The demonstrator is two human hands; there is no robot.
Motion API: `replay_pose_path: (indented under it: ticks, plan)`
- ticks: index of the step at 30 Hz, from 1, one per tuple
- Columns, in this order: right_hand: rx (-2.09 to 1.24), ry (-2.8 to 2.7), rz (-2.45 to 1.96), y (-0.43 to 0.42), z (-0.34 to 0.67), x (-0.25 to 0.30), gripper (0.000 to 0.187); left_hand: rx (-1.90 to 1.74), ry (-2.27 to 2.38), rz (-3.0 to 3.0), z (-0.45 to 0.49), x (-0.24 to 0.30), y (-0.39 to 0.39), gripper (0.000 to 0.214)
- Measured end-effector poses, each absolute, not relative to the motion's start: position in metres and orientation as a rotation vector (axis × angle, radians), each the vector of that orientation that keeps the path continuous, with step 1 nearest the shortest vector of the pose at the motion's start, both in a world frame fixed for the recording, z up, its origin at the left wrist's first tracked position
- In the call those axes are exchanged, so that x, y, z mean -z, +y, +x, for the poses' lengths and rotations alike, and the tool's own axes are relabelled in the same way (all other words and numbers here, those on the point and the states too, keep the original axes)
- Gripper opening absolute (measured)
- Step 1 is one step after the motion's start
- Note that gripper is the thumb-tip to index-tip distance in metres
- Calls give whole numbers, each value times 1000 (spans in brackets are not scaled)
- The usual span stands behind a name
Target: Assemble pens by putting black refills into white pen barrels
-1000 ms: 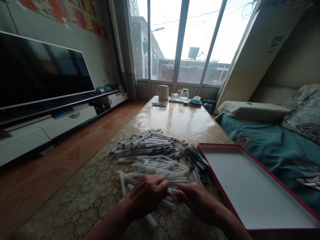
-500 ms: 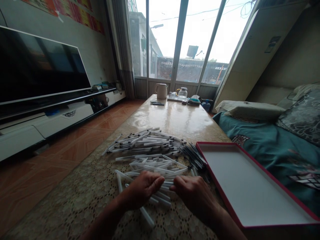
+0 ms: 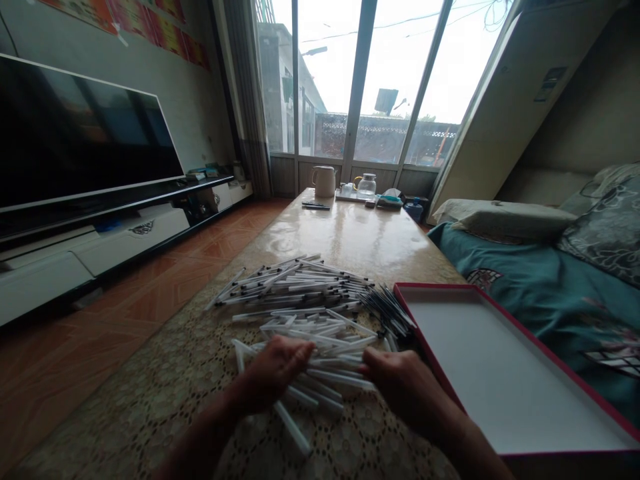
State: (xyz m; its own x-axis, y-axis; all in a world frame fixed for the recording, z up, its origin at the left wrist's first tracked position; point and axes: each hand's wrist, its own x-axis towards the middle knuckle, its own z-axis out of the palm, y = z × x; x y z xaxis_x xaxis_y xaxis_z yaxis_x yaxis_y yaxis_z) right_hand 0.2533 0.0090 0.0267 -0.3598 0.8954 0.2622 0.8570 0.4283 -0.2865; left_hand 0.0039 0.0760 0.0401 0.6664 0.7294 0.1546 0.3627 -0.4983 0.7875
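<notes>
My left hand (image 3: 283, 365) is closed in a pinch above the near side of a pile of translucent white pen barrels (image 3: 320, 333). Across a short gap, my right hand (image 3: 395, 373) is pinched closed too, thumb against fingers. Whatever either hand grips is hidden by the fingers or too thin to make out. Loose pen barrels (image 3: 293, 430) lie below and between the hands. Farther back is a heap of white pens with black ends (image 3: 300, 283). Thin dark pen refills (image 3: 393, 312) lie bundled just beyond my right hand.
A shallow white box with a red rim (image 3: 415, 327) stands on the right side of the patterned table (image 3: 165, 373). At the far end are a jug (image 3: 325, 181), a glass jar (image 3: 367, 185) and a tissue pack (image 3: 389, 199). A bed (image 3: 500, 260) flanks the right side.
My hands have moved apart: the left a little leftward, the right a little rightward, widening the gap between their fingertips. The piles and box look unchanged.
</notes>
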Motion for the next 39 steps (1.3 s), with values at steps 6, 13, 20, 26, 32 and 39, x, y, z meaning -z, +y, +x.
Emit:
replay_pose_path:
  ticks: [6,13,20,26,32,39]
  plan:
    - [-123,-1952,-1562,17,269,-36,33,-977,1333,2028,-27,-43,106,37]
    - [-273,-1988,-1581,13,247,-29,29,-1084,1655,1977,-27,-38,106,27]
    - [-452,-1951,-1494,13,234,-29,28,-1148,1323,1473,-3,-44,90,32]
    - [-472,-1962,-1393,6,224,-32,33,-865,774,1015,53,-32,51,33]
    - [-683,-1861,-1301,7,225,-30,38,-989,788,767,63,-25,43,32]
    - [-960,-1601,-1278,14,239,-16,47,-1212,829,626,47,-21,55,32]
